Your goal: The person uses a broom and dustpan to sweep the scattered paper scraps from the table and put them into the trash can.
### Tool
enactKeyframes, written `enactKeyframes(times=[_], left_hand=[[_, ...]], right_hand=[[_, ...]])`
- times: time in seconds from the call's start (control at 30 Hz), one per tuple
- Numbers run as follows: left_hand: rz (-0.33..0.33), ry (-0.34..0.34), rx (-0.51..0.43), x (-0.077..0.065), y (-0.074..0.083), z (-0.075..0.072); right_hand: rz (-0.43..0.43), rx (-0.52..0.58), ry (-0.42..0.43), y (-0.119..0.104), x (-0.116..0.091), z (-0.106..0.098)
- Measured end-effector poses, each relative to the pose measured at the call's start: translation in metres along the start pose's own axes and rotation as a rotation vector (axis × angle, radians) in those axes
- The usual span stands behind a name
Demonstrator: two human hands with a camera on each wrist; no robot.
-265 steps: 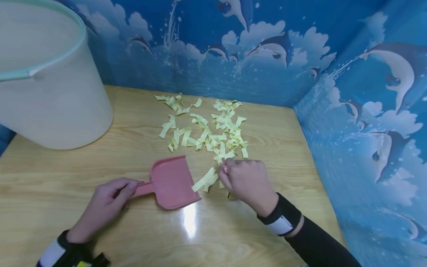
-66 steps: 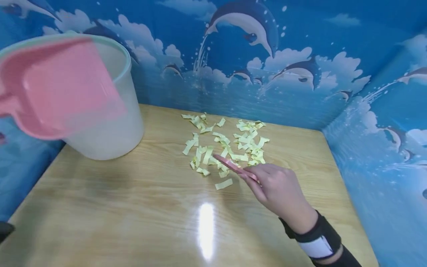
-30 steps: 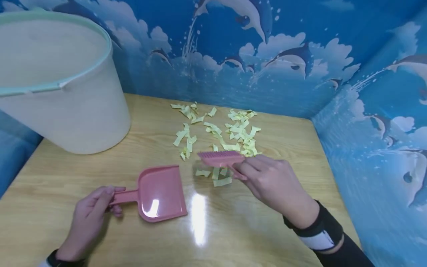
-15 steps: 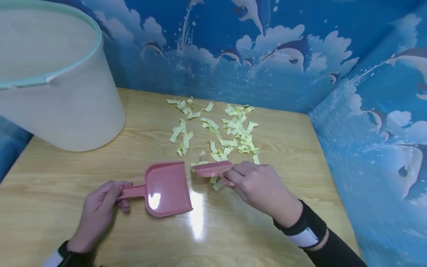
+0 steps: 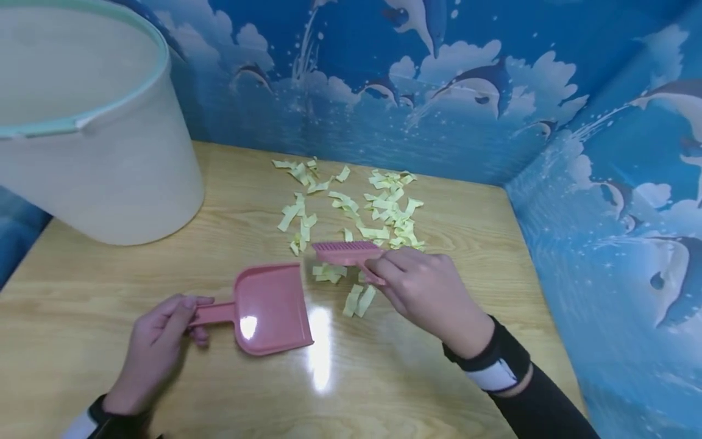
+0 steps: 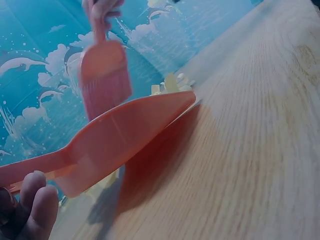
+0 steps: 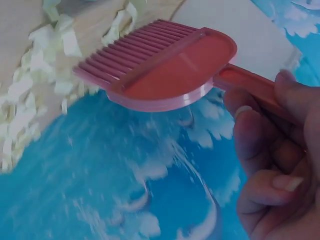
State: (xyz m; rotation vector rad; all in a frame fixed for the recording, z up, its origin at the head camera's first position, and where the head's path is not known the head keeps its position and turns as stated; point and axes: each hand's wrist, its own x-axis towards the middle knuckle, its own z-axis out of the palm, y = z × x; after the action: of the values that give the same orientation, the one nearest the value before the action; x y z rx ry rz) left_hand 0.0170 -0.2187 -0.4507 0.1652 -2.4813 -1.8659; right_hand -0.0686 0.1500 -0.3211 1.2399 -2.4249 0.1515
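In the head view my left hand (image 5: 153,350) grips the handle of a pink dustpan (image 5: 274,308), its pan bare and its lip facing right. Seen from the left wrist, the dustpan (image 6: 120,132) slants low over the wood. My right hand (image 5: 430,299) holds a small pink brush (image 5: 342,252) by its handle, bristles pointing away from me. The right wrist view shows the brush (image 7: 170,70) raised, with thumb and fingers around the handle. Pale yellow paper strips (image 5: 392,210) lie scattered beyond it; a few strips (image 5: 359,300) lie nearer, just right of the dustpan's lip.
A tall whitish bucket (image 5: 120,177) with a mint-green rim stands at the back left of the wooden table (image 5: 439,390). Blue dolphin-print cloth (image 5: 340,122) walls the back and the right side.
The dustpan has come down from beside the bucket's rim to the table. The brush drew several strips towards the dustpan, then lifted and moved away from me; those strips shifted and spread.
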Motion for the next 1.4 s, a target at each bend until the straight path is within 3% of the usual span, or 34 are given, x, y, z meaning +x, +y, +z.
enactKeyframes(times=[0.13, 0.27, 0.4, 0.57, 0.7, 0.9, 1.0, 1.17, 1.4], left_hand=[[-0.005, 0.002, -0.008, -0.001, -0.002, 0.0], [-0.009, 0.006, -0.015, -0.002, -0.004, -0.003], [-0.004, 0.013, -0.028, -0.003, -0.005, -0.006], [0.003, 0.004, -0.019, -0.002, -0.005, -0.004], [0.014, -0.012, -0.018, -0.001, -0.003, -0.002], [0.011, -0.045, 0.019, 0.001, 0.002, 0.001], [0.003, -0.05, 0.043, 0.002, 0.004, 0.001], [0.022, -0.055, 0.028, 0.003, 0.008, 0.004], [0.052, -0.071, -0.044, 0.004, 0.007, 0.016]], right_hand=[[-0.045, -0.005, -0.055, 0.0, 0.011, 0.025], [-0.081, 0.013, -0.07, -0.007, 0.007, 0.035], [-0.101, 0.023, -0.052, -0.017, -0.006, 0.031], [-0.103, 0.035, 0.02, -0.027, -0.023, 0.012], [-0.061, 0.014, 0.088, -0.022, -0.03, -0.008], [0.122, -0.11, 0.045, -0.001, -0.045, -0.027], [0.169, -0.155, 0.038, 0.003, -0.046, -0.02], [0.208, -0.134, -0.004, -0.005, -0.038, -0.001], [0.162, -0.054, -0.013, -0.025, -0.01, 0.019]])
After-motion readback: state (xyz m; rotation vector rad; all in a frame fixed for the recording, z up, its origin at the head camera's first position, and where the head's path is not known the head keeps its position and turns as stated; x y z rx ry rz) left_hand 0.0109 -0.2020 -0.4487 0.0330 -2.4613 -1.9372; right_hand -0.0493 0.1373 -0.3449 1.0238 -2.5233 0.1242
